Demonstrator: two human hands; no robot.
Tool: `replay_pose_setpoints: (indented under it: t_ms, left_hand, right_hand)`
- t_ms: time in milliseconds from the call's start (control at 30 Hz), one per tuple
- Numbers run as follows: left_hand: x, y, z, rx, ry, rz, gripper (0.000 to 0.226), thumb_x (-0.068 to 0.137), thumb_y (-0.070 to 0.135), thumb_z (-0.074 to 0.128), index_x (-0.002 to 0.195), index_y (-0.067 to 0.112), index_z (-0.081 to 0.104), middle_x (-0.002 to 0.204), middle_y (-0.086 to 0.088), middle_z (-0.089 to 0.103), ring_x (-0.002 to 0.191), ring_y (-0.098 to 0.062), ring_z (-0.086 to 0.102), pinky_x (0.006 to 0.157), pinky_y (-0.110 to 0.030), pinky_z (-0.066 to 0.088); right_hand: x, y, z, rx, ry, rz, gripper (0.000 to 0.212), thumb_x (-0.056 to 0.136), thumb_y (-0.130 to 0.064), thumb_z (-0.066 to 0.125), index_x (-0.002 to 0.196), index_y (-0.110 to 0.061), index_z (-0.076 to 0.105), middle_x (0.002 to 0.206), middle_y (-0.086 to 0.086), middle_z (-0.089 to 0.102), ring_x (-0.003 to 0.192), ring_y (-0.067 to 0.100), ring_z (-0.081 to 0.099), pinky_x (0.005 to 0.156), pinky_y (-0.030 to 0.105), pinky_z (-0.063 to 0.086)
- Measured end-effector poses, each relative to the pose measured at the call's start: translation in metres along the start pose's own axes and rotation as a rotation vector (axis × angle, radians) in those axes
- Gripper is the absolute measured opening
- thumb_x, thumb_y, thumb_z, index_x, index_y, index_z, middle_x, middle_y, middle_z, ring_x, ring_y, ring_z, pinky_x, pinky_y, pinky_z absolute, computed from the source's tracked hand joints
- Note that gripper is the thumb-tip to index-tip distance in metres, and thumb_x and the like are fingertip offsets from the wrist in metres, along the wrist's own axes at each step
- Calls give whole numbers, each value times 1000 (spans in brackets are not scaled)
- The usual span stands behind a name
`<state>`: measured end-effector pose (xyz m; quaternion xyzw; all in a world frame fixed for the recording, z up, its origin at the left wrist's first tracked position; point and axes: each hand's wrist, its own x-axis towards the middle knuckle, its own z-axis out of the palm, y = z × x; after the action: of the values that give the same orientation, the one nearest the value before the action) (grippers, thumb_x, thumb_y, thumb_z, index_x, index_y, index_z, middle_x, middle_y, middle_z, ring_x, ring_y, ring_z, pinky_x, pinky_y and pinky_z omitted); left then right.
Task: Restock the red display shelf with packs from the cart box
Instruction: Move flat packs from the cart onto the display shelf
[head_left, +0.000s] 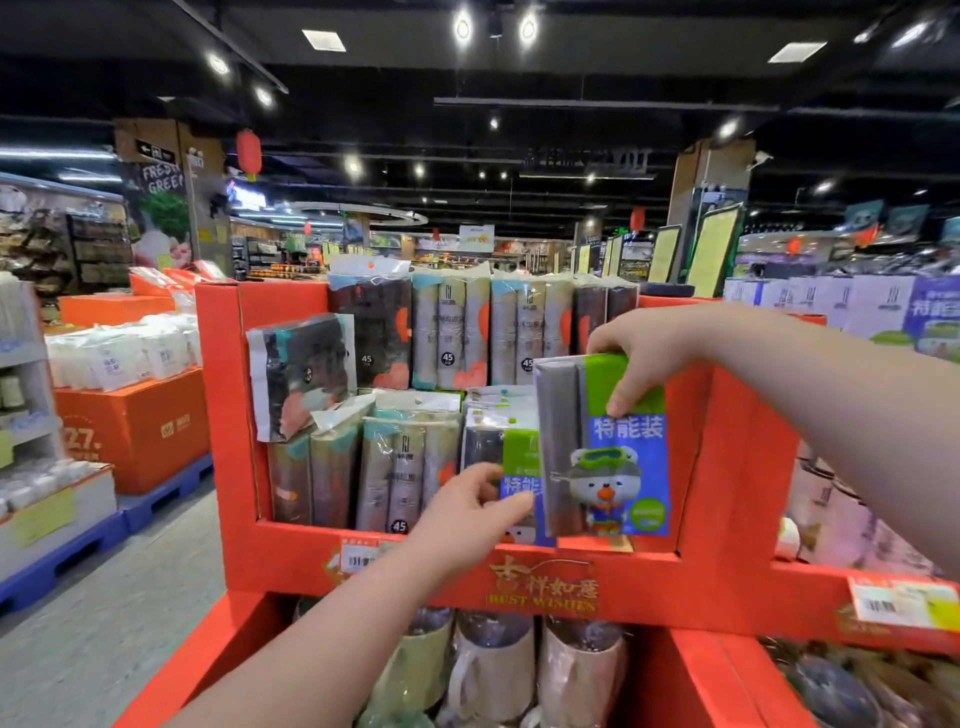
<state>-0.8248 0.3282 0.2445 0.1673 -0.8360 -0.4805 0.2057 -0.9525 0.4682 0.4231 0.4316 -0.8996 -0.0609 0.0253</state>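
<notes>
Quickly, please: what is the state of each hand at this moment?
Left hand: closed, its grip pinches the edge of the shelved pack.
Right hand: closed, it holds the bear pack by its top.

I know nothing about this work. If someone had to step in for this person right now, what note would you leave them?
Right hand: grips the top of a bear pack, upright at the right of the red display shelf's lower row.
Left hand: pinches a matching pack standing in that row, just left of it.
Done: other packs stand in the upper row and the lower row's left.
Left: seat the held pack beside its match, then probably fetch more; the cart box is out of view.
</notes>
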Motion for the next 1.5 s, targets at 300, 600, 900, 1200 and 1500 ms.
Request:
replay_pose_setpoints:
  t_ms: [300,600,900,1200,1500]
  left_hand:
    - [10,-47,-15,809,-85,-27,33,93,50,46,119,34,60,127,8,62,122,-16,53,102,-30,32]
    - [16,-60,-12,822,-36,45,28,97,42,43,115,35,62,121,9,65,119,-14,53,99,-31,32]
    - [22,-63,-11,809,-48,41,27,97,42,42,114,35,62,120,10,64,120,-14,50,99,-34,29]
    - [20,-63,-11,802,-54,44,26,98,41,41,112,35,62,116,11,65,117,-13,50,97,-34,29]
    - [18,-62,-12,795,-70,52,27,98,40,40,114,34,62,120,10,64,119,-15,49,98,-34,28]
  right_hand:
    - [47,12,26,-283,-82,236,75,73,-43,78,133,-7,50,134,9,54,121,28,54,96,33,46]
    - [84,18,62,-403,-143,302,84,65,-55,80,134,-16,50,136,0,54,124,28,54,93,37,46]
    - [103,22,88,-334,-120,327,78,69,-52,78,132,-15,51,135,0,55,121,25,56,88,37,48]
    - [100,19,95,-460,-45,289,48,85,-31,68,129,-17,55,133,-4,56,122,22,56,81,33,47]
    - [86,7,119,-590,238,310,33,89,-11,54,122,-17,54,121,0,59,110,20,60,83,29,41]
